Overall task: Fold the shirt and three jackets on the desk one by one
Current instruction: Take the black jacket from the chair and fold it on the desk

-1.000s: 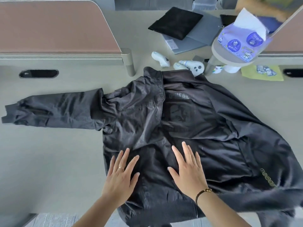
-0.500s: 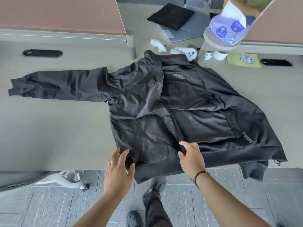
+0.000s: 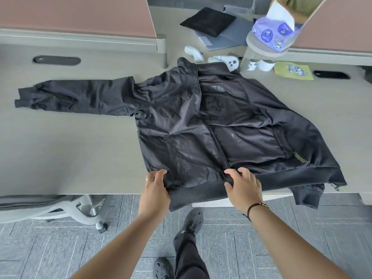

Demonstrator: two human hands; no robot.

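A black jacket lies front up on the grey desk, collar at the far side, zip closed. Its left sleeve stretches out flat to the left. The right sleeve is folded under, and its cuff hangs over the front edge. The ribbed hem droops past the desk's near edge. My left hand grips the hem at its left corner. At the zip's bottom, my right hand grips the same hem. A folded black garment lies at the far side.
Two white controllers sit just beyond the collar. A tissue pack stands on a partition end at the back right, with a yellow-green cloth below. Partitions line the back. A white chair base is under the desk at left.
My hands slid from pressing flat on the jacket's lower front down to its hem and closed on it. The view pulled back, showing the floor and my feet.
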